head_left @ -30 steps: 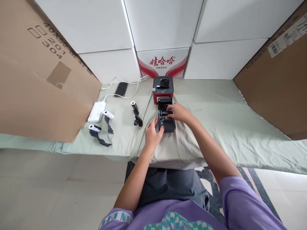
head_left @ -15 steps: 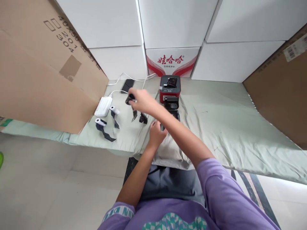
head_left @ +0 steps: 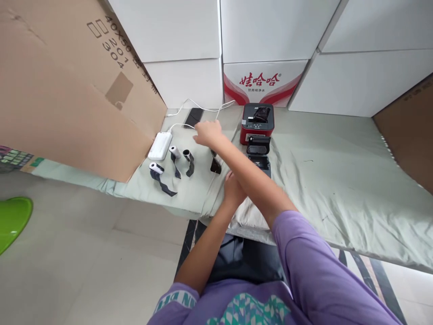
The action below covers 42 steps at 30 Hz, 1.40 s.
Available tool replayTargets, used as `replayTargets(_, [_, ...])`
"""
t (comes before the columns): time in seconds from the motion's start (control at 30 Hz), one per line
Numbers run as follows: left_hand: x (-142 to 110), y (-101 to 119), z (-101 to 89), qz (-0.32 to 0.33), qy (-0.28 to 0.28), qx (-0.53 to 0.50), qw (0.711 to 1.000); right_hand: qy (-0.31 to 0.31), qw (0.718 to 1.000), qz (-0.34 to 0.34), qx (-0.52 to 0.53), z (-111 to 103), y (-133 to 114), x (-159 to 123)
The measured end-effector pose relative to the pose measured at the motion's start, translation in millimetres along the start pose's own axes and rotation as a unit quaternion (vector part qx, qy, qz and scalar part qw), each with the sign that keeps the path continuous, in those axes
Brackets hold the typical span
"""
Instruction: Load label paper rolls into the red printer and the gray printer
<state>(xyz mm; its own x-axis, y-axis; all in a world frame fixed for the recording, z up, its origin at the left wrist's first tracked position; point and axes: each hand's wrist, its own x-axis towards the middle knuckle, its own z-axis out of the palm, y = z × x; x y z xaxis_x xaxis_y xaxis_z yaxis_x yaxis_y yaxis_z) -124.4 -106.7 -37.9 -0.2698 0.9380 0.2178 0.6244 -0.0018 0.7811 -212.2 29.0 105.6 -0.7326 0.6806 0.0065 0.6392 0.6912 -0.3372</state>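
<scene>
My left hand is at the near left side of a small black printer, gripping it, partly behind my right forearm. The printer's lid is raised, and its paper bay shows. My right hand hovers to the left, fingers loosely bent and apart, with nothing visible in it. Below it a glossy black strip hangs out; its upper end is hidden by my arm. Further left stand a dark-cored roll with a black tail, a white-cored roll and another lying roll.
Behind the small printer sits a red and black printer. A white power bank with a cable and a dark phone lie at the back left. Cardboard and white boxes wall in the cloth-covered table.
My right hand has taken a black roll out of the small printer, carried it left and set it beside the other rolls. Now it has moved back rightward. My left hand stays by the printer.
</scene>
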Motion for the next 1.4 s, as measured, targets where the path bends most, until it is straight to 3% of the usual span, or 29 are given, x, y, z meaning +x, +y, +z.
replayTargets(0.13, [2,11,-6.3,0.004,-0.005,-0.003,1.000,-0.054,0.996,0.020,-0.065,-2,37,1])
replayTargets(0.23, [2,16,-8.9,0.001,0.012,-0.013,1.000,-0.017,1.000,-0.011,0.003,-9,64,-22])
replayTargets(0.3, [1,17,-10.6,0.008,0.014,-0.021,1.000,0.050,0.988,-0.039,0.138,-23,87,-56])
replayTargets(0.43, [-1,18,-12.8,0.011,0.006,-0.030,0.999,0.171,0.900,-0.038,0.400,-49,143,-149])
replayTargets(0.5, [-1,17,-12.9,0.016,0.007,-0.024,1.000,0.179,0.878,-0.023,0.443,-47,168,-186])
replayTargets(0.57, [-1,16,-12.6,0.023,0.010,-0.013,1.000,0.151,0.886,0.001,0.438,-34,184,-205])
replayTargets(0.7, [-1,14,-12.7,0.036,0.003,-0.010,0.999,0.140,0.955,0.012,0.260,0,189,-202])
replayTargets(0.77, [-1,14,-13.0,0.039,-0.002,-0.014,0.999,0.153,0.970,0.005,0.190,9,186,-196])
replayTargets(0.9, [0,15,-12.6,0.031,-0.002,-0.016,0.999,0.188,0.967,0.006,0.174,14,183,-192])
replayTargets(1.2, [-1,13,-11.1,0.020,-0.004,-0.021,1.000,0.172,0.973,0.046,0.145,27,182,-190])
replayTargets(1.33, [-1,12,-10.3,0.025,-0.002,-0.022,0.999,0.273,0.939,0.094,0.186,29,182,-191])
replayTargets(1.4, [-1,11,-9.6,0.026,-0.001,-0.024,0.999,0.286,0.919,0.126,0.240,30,185,-189])
